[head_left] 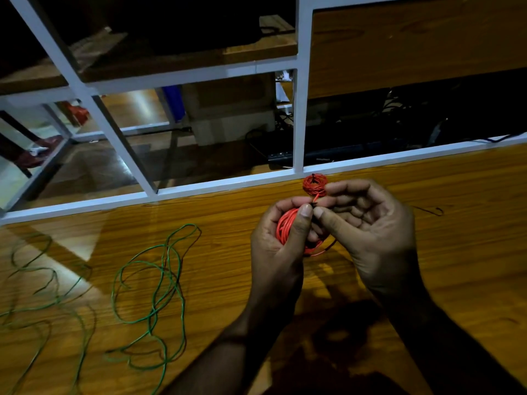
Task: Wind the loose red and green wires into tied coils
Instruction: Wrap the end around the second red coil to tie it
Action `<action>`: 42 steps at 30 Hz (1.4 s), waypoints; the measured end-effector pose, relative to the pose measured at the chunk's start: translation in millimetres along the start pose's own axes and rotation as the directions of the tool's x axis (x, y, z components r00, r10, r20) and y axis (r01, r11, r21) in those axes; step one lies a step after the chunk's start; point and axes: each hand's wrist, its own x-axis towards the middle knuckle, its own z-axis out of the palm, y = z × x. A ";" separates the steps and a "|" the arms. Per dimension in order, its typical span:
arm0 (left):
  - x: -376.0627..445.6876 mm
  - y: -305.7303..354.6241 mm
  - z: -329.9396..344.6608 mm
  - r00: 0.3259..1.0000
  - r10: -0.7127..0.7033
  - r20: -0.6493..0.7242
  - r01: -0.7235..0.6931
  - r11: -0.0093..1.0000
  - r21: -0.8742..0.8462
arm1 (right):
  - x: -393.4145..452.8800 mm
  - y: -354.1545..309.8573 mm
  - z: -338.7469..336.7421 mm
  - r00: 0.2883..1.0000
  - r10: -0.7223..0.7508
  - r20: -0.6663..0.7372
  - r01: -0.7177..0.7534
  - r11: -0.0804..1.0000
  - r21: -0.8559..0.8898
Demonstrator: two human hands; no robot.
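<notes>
Red coil cradled in left hand, fingers curled round its bundled turns, thumb pressed over the front; held just above the bench, near the far edge. Ring roughly upright, standing on edge, open face turned toward the right hand; lower turns peeking out beneath the fingers. Held that way, probably, to keep the turns from springing apart while a tie goes on. Right hand meeting it thumb to thumb, fingers curled, thumb and forefinger pinching something thin and dark at the top of the coil, most likely a tie or the wire's end; too small to tell which. Short red tail rising from the pinch point toward the far side.

Just beyond the fingertips, a second red coil lying flat on the bench beside the white rail, a dark tie at its top, apparently finished and set aside out of the way.

Thin dark strand on the bench to the right, perhaps a spare tie kept within reach.

Green wire sprawled loose to the left in big loops, trailing off the left edge, not yet wound.
</notes>
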 end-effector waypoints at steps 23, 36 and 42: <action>17.4 -25.6 -18.9 0.985 -0.160 0.069 0.144 0.970 0.197 | -0.9 24.3 -6.6 0.995 0.052 0.084 -0.027 0.960 -0.277; 15.6 -33.3 -24.3 0.959 -0.146 0.242 0.058 0.940 0.337 | 11.1 29.8 -4.6 0.986 0.163 -0.020 -0.165 0.979 -0.123; 27.5 -38.2 -35.4 0.969 -0.086 0.232 -0.034 0.881 0.471 | 3.7 39.7 3.8 0.981 0.190 -0.047 -0.195 0.967 -0.163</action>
